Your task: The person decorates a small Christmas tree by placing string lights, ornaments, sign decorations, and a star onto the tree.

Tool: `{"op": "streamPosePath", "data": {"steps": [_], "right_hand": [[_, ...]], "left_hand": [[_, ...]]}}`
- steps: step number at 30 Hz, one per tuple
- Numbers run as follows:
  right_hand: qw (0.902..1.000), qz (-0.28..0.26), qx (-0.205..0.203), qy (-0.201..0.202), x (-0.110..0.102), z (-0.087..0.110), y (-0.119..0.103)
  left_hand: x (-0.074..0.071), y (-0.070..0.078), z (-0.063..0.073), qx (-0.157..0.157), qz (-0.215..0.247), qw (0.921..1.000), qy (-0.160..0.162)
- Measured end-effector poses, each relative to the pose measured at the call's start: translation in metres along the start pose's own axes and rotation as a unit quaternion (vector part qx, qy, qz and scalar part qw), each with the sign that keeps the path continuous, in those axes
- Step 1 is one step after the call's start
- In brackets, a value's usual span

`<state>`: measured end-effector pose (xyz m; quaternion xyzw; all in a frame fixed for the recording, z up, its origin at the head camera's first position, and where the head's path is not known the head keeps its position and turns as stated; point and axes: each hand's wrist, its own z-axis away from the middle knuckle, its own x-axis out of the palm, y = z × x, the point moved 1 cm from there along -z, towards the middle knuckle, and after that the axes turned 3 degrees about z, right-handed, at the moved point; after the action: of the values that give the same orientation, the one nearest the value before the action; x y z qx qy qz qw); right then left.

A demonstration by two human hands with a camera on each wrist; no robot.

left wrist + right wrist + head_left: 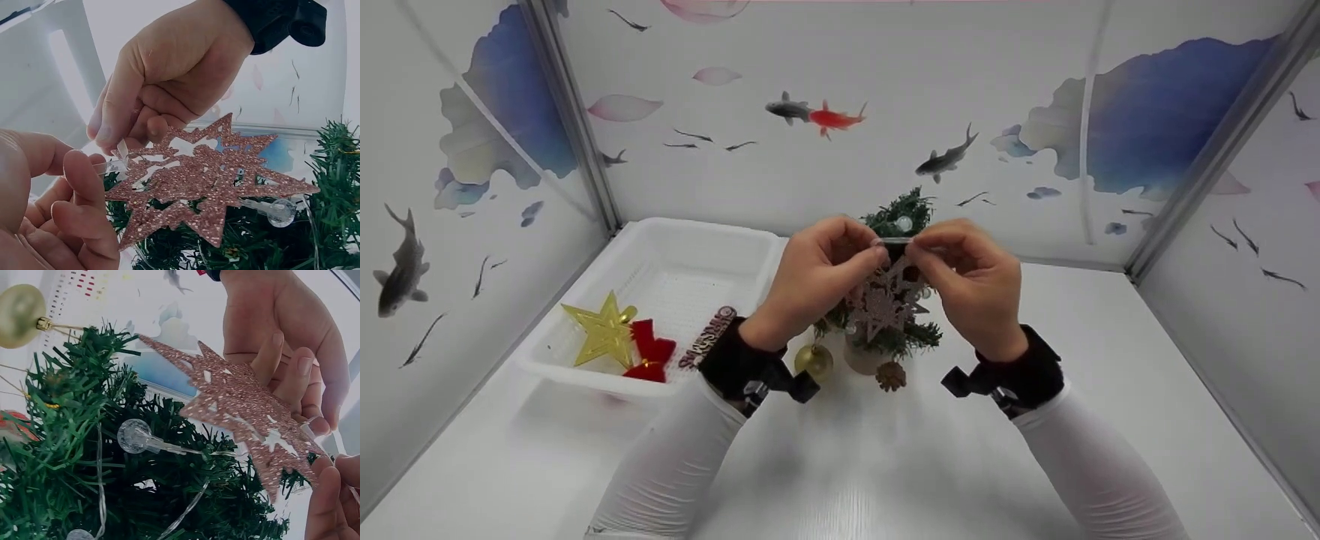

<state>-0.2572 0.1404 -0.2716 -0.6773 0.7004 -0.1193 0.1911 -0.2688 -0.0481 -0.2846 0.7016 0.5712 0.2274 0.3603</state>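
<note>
Between both hands a short clear strip (894, 241) is stretched. My left hand (826, 274) pinches one end with thumb and fingertips, and my right hand (976, 281) pinches the other. Just below hangs a glittery pink cut-out star ornament (185, 177), its top point close to the fingertips in both wrist views. Behind and under it stands a small green Christmas tree (911, 206) with clear bulb lights (135, 436). A gold ball (814, 362) hangs on the tree's left side, and a pinecone (891, 376) is at its front. The hands hide part of the tree.
To the left, a white plastic basket (585, 379) holds a gold star (606, 330), a red ornament (651, 349) and a glittery lettered ornament (709, 337). Printed panels (840, 172) enclose the white table (840, 480) at the back and sides.
</note>
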Motion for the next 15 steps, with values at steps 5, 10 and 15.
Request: {"op": "streamPosePath", "data": {"steps": [5, 10, 15], "right_hand": [[0.9997, 0.012, -0.005, 0.021, 0.002, -0.005, 0.0], [0.9988, 0.044, -0.016, 0.016, 0.003, -0.006, 0.002], [0.9952, 0.091, -0.035, 0.005, 0.004, -0.006, 0.002]], "left_hand": [[0.0, 0.004, -0.006, 0.012, 0.005, 0.9999, 0.008], [0.001, -0.001, -0.011, 0.018, -0.006, 0.9995, 0.027], [0.002, -0.002, -0.011, -0.008, -0.027, 0.9986, 0.046]]}}
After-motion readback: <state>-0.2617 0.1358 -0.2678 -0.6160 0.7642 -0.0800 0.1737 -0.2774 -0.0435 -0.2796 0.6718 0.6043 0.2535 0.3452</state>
